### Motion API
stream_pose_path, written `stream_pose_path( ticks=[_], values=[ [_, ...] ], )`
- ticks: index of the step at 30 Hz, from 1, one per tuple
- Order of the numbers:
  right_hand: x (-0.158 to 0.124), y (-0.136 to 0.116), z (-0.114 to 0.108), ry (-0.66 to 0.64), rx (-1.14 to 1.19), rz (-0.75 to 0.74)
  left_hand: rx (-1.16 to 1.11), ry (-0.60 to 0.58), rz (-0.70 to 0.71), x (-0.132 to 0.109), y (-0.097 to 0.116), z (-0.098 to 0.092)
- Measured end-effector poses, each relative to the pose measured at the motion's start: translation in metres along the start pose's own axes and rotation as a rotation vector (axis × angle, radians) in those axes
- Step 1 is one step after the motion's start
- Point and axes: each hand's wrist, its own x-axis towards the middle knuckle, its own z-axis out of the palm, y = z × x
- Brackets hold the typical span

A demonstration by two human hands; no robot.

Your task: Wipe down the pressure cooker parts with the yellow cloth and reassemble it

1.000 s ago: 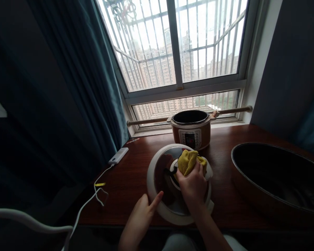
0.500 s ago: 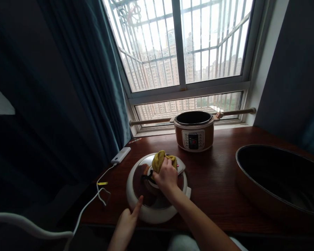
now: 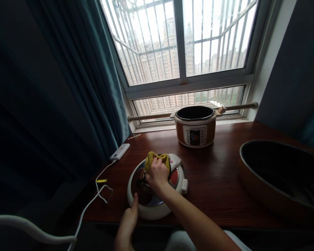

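Observation:
A round pressure cooker lid (image 3: 157, 211), with a white rim and a shiny centre, lies near the table's front edge. My right hand (image 3: 158, 172) is closed on a yellow cloth (image 3: 151, 161), pressing it against the raised handle at the lid's middle. The cloth and fingers cover most of that handle. At the lid's near left rim, my left hand (image 3: 129, 216) grips the edge. Its thumb lies on top, while the other fingers are hidden below the rim. A white tab (image 3: 185, 186) juts from the lid's right side.
The brown cooker body (image 3: 181, 130) stands lidless by the window. A big dark-lined pot (image 3: 247, 174) sits at the right. On the left, a white power bank (image 3: 119, 152) connects to a white cable (image 3: 87, 205) hanging over the edge. Blue curtains (image 3: 94, 69) hang beside the table.
The lid has shifted slightly left and turned a little, its tab now higher. My right hand and cloth moved left with it. My left thumb went from pointing over the lid to resting at its rim.

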Motion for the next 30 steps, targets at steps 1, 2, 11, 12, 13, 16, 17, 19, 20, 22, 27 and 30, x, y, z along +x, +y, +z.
stream_pose_path(
  ticks=[1, 2, 11, 12, 13, 16, 17, 19, 20, 22, 27, 30],
  values=[
    [0.001, 0.0, 0.001, -0.007, -0.001, 0.003, -0.039, -0.039, -0.021, 0.0, -0.001, 0.0],
    [0.001, 0.0, 0.001, -0.015, -0.001, 0.006, -0.084, -0.086, -0.055, -0.002, -0.002, -0.001],
    [-0.001, 0.001, 0.006, -0.007, -0.02, -0.013, -0.134, -0.144, -0.097, -0.013, -0.004, 0.0],
    [-0.001, 0.001, 0.006, -0.002, -0.016, -0.013, -0.151, -0.138, -0.08, -0.013, -0.005, 0.0],
    [-0.001, 0.001, 0.005, 0.002, -0.008, -0.012, -0.171, -0.134, -0.057, -0.014, -0.006, 0.0],
    [0.0, 0.007, 0.0, 0.001, 0.022, -0.036, -0.218, -0.123, 0.026, -0.016, -0.006, 0.001],
    [-0.001, 0.011, -0.002, 0.005, 0.037, -0.066, -0.218, -0.114, 0.041, -0.017, -0.005, 0.0],
    [-0.004, 0.021, -0.005, 0.036, 0.081, -0.154, -0.191, -0.089, 0.078, -0.019, -0.002, -0.001],
    [-0.006, 0.028, -0.007, 0.062, 0.105, -0.195, -0.168, -0.066, 0.112, -0.019, 0.0, -0.003],
    [-0.012, 0.042, -0.011, 0.132, 0.131, -0.225, -0.119, 0.014, 0.197, -0.019, 0.005, -0.008],
    [-0.02, 0.069, -0.031, 0.282, 0.065, -0.152, -0.143, 0.272, 0.362, -0.02, 0.028, -0.008],
    [-0.021, 0.076, -0.038, 0.141, 0.063, -0.174, -0.244, 0.316, 0.429, -0.022, 0.042, 0.004]
  ],
)
